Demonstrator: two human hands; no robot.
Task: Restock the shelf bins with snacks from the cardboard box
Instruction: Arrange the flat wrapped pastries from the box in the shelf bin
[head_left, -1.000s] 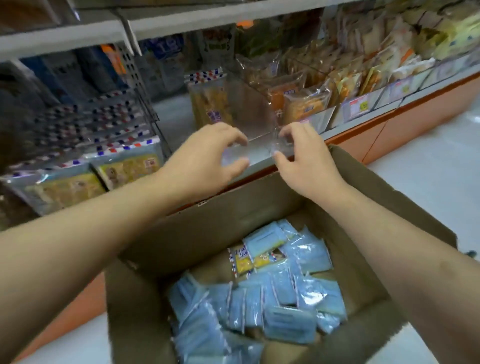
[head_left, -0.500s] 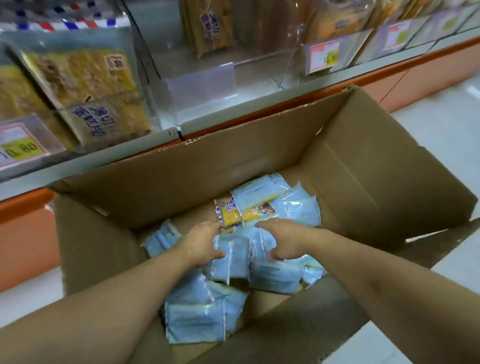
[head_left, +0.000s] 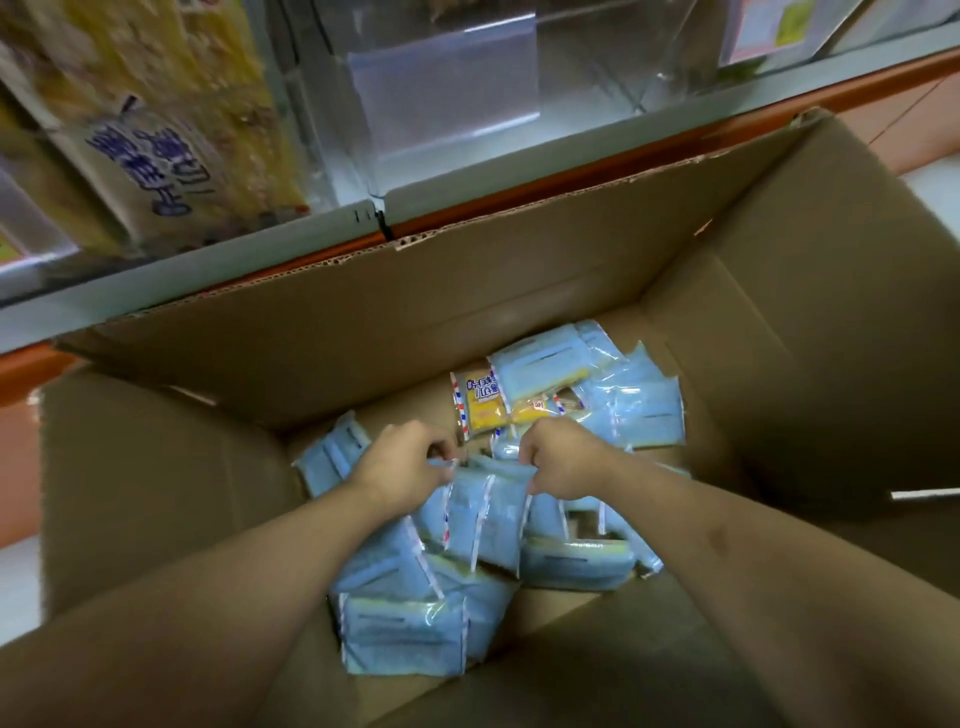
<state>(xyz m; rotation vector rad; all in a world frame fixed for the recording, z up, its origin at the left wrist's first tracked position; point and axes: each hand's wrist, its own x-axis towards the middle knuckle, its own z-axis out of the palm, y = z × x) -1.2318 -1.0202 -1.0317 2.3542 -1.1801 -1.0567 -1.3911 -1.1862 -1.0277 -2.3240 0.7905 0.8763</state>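
Both hands deep in cardboard box (head_left: 571, 291): left hand (head_left: 410, 462) and right hand (head_left: 563, 460) pinch top edges of blue snack packs (head_left: 483, 514). Risk: slippery packs slide from bunch, miss empty clear bin (head_left: 467, 104) above.

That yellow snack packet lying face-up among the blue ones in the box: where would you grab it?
Take the yellow snack packet by its striped left edge, coming straight down from above. It lies flat and face-up, and a blue packet overlaps its right side, so only the left edge is free to pinch.
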